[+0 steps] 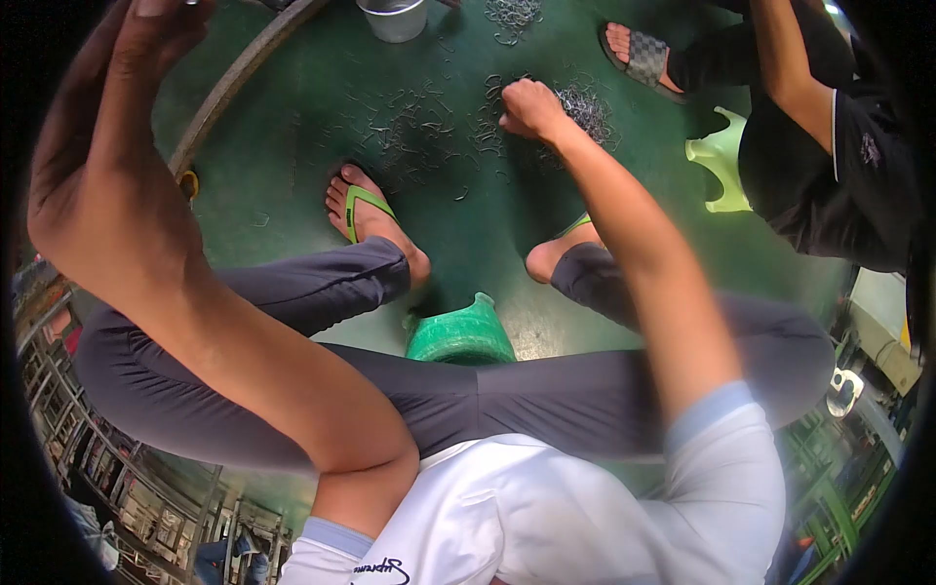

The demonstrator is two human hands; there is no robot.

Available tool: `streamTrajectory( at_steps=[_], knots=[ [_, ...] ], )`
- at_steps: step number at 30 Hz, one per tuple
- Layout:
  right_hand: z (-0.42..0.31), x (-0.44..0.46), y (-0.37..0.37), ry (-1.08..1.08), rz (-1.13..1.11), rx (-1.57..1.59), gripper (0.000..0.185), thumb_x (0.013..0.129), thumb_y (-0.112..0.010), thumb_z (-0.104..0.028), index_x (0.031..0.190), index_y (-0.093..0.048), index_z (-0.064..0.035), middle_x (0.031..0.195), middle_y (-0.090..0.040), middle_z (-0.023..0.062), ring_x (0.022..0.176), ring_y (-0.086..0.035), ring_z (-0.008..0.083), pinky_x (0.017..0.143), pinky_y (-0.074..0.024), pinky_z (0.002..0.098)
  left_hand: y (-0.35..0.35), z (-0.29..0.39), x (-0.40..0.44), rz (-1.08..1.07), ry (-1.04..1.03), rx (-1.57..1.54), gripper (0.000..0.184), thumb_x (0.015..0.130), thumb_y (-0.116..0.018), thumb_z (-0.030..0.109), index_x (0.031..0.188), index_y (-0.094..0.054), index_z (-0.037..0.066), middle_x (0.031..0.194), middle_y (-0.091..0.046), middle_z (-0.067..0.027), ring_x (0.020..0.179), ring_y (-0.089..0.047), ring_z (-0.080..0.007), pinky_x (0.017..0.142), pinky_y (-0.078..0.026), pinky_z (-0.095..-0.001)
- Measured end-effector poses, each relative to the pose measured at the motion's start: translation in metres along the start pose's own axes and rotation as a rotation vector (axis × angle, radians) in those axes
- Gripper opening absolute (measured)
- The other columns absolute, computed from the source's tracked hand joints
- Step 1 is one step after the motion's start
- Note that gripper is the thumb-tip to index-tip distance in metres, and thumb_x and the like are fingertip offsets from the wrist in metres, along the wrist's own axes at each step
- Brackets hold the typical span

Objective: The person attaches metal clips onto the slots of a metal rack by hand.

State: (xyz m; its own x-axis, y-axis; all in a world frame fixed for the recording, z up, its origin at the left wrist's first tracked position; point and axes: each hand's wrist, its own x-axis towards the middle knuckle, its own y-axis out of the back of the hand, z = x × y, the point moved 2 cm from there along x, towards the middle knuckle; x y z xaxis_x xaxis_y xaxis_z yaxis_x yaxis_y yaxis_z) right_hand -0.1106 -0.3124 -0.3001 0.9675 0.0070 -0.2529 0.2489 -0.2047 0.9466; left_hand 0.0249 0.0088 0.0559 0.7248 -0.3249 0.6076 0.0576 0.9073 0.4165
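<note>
My left hand (161, 39) is raised at the top left, close to the camera. Its fingers are bent together and partly cut off by the frame edge; a small shiny bit shows there, too little to name. My right hand (531, 107) is closed just above the floor, at the left side of a pile of small bent metal pieces (588, 112). Whatever its fingers hold is hidden. More metal pieces (405, 127) lie scattered to its left, and another small heap (513, 15) sits at the top edge.
A metal bucket (395, 19) stands at the top. A curved bar (239, 83) runs along the left. A green stool (460, 333) shows between my legs. At the right, another person (838, 175) sits by a light green stool (721, 161), one sandalled foot (643, 58) near the pile.
</note>
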Motion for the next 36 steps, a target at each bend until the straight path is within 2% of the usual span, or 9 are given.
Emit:
streamTrajectory(
  at_steps=[4,7,11,16,21,26,29,34,36],
  knots=[
    [-0.004,-0.01,-0.003,-0.272,-0.058,0.13,0.024,0.076,-0.073,-0.025,0.082,-0.072,-0.0019,0.092,-0.072,0.0229,0.094,-0.07,0.0431,0.084,-0.0578,0.0512,-0.004,0.005,-0.004,0.088,0.016,-0.057,0.02,0.097,-0.068,0.008,0.111,-0.077,-0.005,0.101,-0.077,-0.019,0.096,-0.077,-0.0279,0.095,-0.06,-0.0384],
    [0.005,-0.019,0.002,-0.238,0.252,0.273,0.022,0.082,-0.071,-0.024,0.088,-0.072,-0.0025,0.096,-0.07,0.0213,0.095,-0.069,0.0428,0.086,-0.0568,0.0514,-0.003,0.004,-0.005,0.093,-0.003,-0.124,0.019,0.095,-0.071,0.008,0.108,-0.078,-0.004,0.1,-0.078,-0.0176,0.095,-0.077,-0.0279,0.093,-0.06,-0.0368],
    [0.01,-0.022,-0.003,0.177,0.106,0.144,0.012,0.084,-0.069,-0.017,0.087,-0.071,-0.0054,0.099,-0.07,0.0173,0.102,-0.068,0.0387,0.086,-0.0571,0.0495,-0.012,0.014,-0.006,0.146,0.111,-0.111,0.018,0.094,-0.074,0.01,0.106,-0.079,-0.003,0.098,-0.078,-0.0159,0.092,-0.077,-0.0243,0.09,-0.059,-0.0333],
    [-0.01,-0.01,-0.006,0.295,-0.064,-0.145,0.014,0.085,-0.061,-0.008,0.08,-0.074,-0.005,0.092,-0.074,0.0159,0.092,-0.071,0.0347,0.079,-0.0602,0.0435,-0.011,0.025,-0.004,0.162,0.143,0.072,0.02,0.091,-0.079,0.015,0.105,-0.08,-0.001,0.096,-0.079,-0.013,0.086,-0.073,-0.0151,0.083,-0.055,-0.0283],
    [-0.017,-0.008,-0.024,0.175,-0.011,-0.183,0.011,0.079,-0.067,-0.013,0.076,-0.072,-0.0036,0.086,-0.073,0.0188,0.086,-0.072,0.0356,0.077,-0.0601,0.045,-0.009,0.034,-0.005,0.239,0.256,0.119,0.023,0.089,-0.082,0.019,0.103,-0.081,0.0,0.091,-0.079,-0.0097,0.084,-0.069,-0.0122,0.081,-0.053,-0.0276],
    [-0.015,-0.015,0.003,-0.325,0.232,0.261,0.019,0.077,-0.071,-0.018,0.081,-0.071,0.001,0.088,-0.074,0.0208,0.087,-0.072,0.0407,0.082,-0.0593,0.045,-0.006,0.031,-0.004,0.255,0.276,-0.055,0.024,0.084,-0.087,0.013,0.101,-0.08,-0.003,0.089,-0.077,-0.0079,0.081,-0.068,-0.0107,0.082,-0.052,-0.0235],
    [-0.004,-0.015,0.027,-0.312,0.296,0.559,0.021,0.077,-0.074,-0.018,0.087,-0.074,0.0006,0.093,-0.074,0.0228,0.087,-0.073,0.0414,0.083,-0.0592,0.0447,-0.009,0.031,-0.003,0.255,0.292,-0.093,0.024,0.084,-0.087,0.012,0.101,-0.08,-0.003,0.087,-0.077,-0.0074,0.08,-0.068,-0.0109,0.083,-0.053,-0.0239],
    [0.021,-0.012,0.019,-0.482,0.234,1.096,0.028,0.082,-0.075,-0.014,0.106,-0.079,-0.001,0.084,-0.076,0.0064,0.069,-0.068,0.0122,0.067,-0.057,0.0282,-0.01,0.029,-0.004,0.241,0.301,-0.196,0.024,0.084,-0.087,0.012,0.102,-0.08,-0.002,0.086,-0.077,-0.0077,0.079,-0.068,-0.0108,0.084,-0.054,-0.0243],
    [0.027,-0.008,0.013,-0.511,0.173,1.293,0.024,0.081,-0.075,-0.013,0.102,-0.08,-0.0007,0.084,-0.076,0.0074,0.069,-0.068,0.0122,0.066,-0.0567,0.0277,-0.009,0.028,-0.004,0.225,0.294,-0.223,0.025,0.084,-0.087,0.012,0.103,-0.08,-0.002,0.087,-0.077,-0.0079,0.079,-0.067,-0.0107,0.084,-0.054,-0.0242]
  ],
)
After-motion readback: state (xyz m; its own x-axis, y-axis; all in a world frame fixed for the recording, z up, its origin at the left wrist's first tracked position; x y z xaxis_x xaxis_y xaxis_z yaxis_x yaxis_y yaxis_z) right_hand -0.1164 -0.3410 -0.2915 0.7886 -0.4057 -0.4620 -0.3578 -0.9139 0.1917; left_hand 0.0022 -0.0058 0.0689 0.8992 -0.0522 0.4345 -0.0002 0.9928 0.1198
